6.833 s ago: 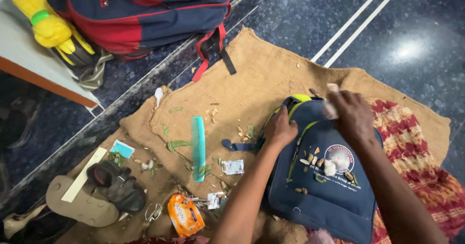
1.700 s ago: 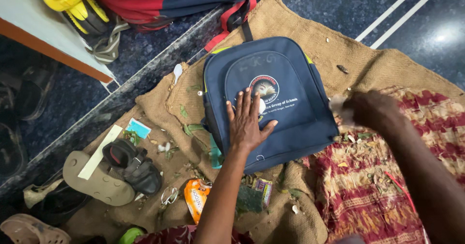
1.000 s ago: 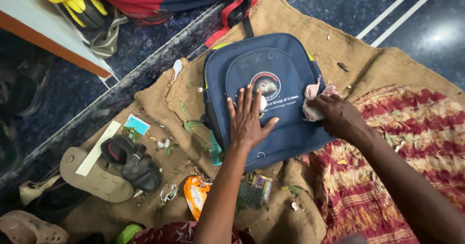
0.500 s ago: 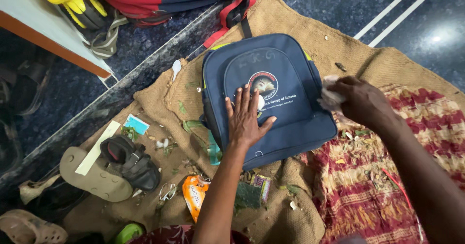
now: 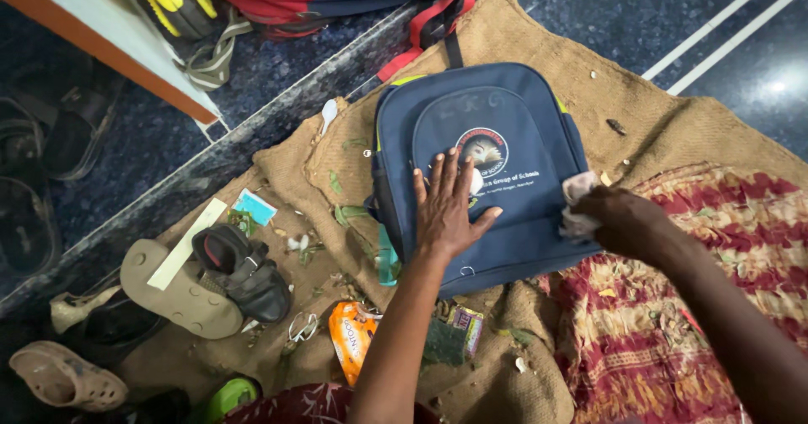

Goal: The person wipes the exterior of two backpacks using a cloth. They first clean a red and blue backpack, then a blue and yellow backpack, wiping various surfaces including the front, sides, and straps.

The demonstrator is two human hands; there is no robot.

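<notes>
Left hand flat on blue backpack, right hand apparently clutching pale cloth

Both forearms were bare from elbow to wrist, no sleeves in view. Left hand had no ring, watch or band visible; nails short. Right hand was likewise without jewellery as far as could be seen, fingers mostly hidden. At the bottom edge a dark red garment with a pale leafy print covered the lap or leg. No gloves worn.
</notes>
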